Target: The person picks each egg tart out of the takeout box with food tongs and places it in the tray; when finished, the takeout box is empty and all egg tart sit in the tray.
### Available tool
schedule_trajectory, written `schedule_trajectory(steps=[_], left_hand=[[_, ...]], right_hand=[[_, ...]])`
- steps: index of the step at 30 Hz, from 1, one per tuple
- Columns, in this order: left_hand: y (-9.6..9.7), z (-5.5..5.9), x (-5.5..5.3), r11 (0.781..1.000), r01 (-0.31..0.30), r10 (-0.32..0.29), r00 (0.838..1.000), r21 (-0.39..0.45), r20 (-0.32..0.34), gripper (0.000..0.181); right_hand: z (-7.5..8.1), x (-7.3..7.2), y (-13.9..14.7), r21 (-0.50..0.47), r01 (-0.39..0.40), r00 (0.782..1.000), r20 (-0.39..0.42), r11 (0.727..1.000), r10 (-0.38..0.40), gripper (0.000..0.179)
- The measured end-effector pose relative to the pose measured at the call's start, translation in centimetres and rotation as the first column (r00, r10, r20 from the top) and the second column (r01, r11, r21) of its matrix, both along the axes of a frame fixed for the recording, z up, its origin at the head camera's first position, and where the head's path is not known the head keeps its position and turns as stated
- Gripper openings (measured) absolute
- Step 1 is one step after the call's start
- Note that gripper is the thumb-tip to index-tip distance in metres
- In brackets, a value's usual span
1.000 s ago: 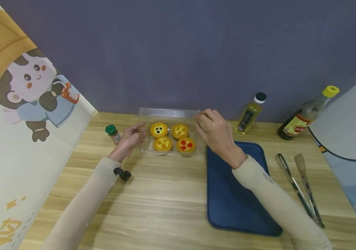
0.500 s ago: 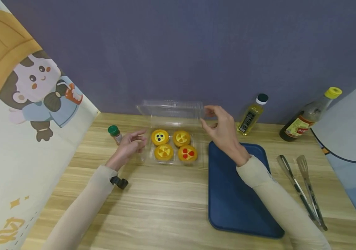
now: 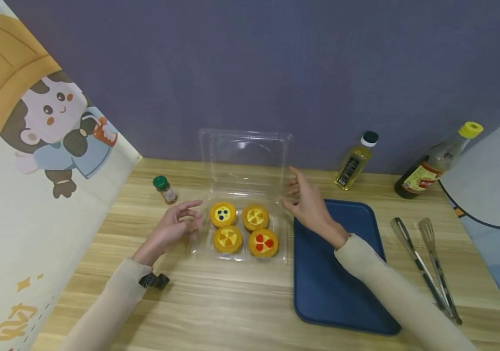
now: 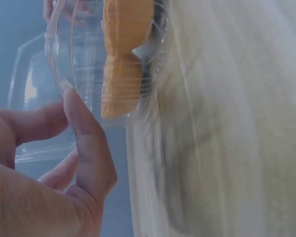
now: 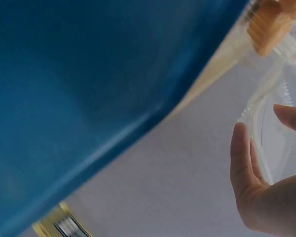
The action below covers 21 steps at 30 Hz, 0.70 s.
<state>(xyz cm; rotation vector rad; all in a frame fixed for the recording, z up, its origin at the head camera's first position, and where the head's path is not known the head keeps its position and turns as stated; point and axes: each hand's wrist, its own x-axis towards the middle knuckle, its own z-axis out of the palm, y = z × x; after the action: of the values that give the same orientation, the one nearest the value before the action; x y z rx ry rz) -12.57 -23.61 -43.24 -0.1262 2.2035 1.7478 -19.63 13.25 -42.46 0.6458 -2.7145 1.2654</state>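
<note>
A clear plastic clamshell container (image 3: 245, 257) lies on the wooden tabletop with its lid (image 3: 245, 156) raised against the back wall. Inside sit several egg tarts (image 3: 255, 217), topped with yellow wedges, red pieces or dark blue dots. My left hand (image 3: 173, 226) pinches the container's left rim; the left wrist view shows the thumb tip (image 4: 69, 91) on its clear edge. At the right side near the hinge, my right hand (image 3: 309, 202) has fingers and thumb around the clear edge. The right wrist view shows plastic between its index finger (image 5: 240, 158) and thumb.
Right of the container lies a blue tray (image 3: 337, 287). Metal tongs (image 3: 427, 270) rest beyond it. An oil bottle (image 3: 353, 165) and a dark sauce bottle (image 3: 427, 170) stand along the back. A green-capped spice jar (image 3: 165, 190) stands behind my left hand.
The lid has swung up from low over the tarts to upright. Container and tarts have slid toward me, and both hands have come nearer with them. Bottles, tray and tongs have stayed put.
</note>
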Motion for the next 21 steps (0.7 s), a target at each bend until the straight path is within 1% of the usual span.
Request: schedule_trajectory(steps=[3, 6, 9, 11, 14, 18, 20, 21], left_hand=[[-0.2, -0.1, 0.6, 1.000, 0.025, -0.025, 1.000, 0.016, 0.014, 0.067], [-0.4, -0.2, 1.0, 0.998, 0.043, -0.044, 0.999, 0.045, 0.023, 0.071], [-0.7, -0.4, 1.1, 0.994, 0.081, -0.083, 0.996, 0.074, 0.023, 0.074], [-1.0, -0.5, 1.2, 0.990, 0.110, -0.112, 0.993, 0.089, 0.020, 0.075], [-1.3, -0.6, 1.2, 0.984, 0.151, -0.153, 0.988, 0.096, 0.012, 0.075], [-1.5, -0.6, 1.2, 0.978, 0.179, -0.180, 0.984, 0.103, 0.001, 0.074], [-1.5, -0.7, 1.2, 0.977, 0.184, -0.185, 0.983, 0.111, -0.004, 0.073], [-1.5, -0.6, 1.2, 0.976, 0.183, -0.184, 0.983, 0.116, -0.007, 0.073]], right_hand=[[-0.7, 0.4, 0.1, -0.011, -0.013, 1.000, 0.028, 1.000, 0.014, 0.091], [-1.1, 0.6, 0.2, -0.037, -0.026, 0.998, 0.056, 0.999, 0.028, 0.090], [-1.4, 0.7, 0.1, -0.074, -0.032, 0.991, 0.130, 0.997, 0.042, 0.090], [-1.5, 0.6, 0.1, -0.109, -0.033, 0.977, 0.205, 0.993, 0.055, 0.091], [-1.7, 0.5, 0.2, -0.165, -0.023, 0.947, 0.312, 0.986, 0.075, 0.091], [-2.0, 0.4, 0.3, -0.220, 0.001, 0.918, 0.387, 0.975, 0.087, 0.091], [-2.0, 0.3, 0.5, -0.244, 0.015, 0.902, 0.421, 0.970, 0.092, 0.092], [-2.0, 0.3, 0.5, -0.258, 0.029, 0.891, 0.445, 0.966, 0.092, 0.092]])
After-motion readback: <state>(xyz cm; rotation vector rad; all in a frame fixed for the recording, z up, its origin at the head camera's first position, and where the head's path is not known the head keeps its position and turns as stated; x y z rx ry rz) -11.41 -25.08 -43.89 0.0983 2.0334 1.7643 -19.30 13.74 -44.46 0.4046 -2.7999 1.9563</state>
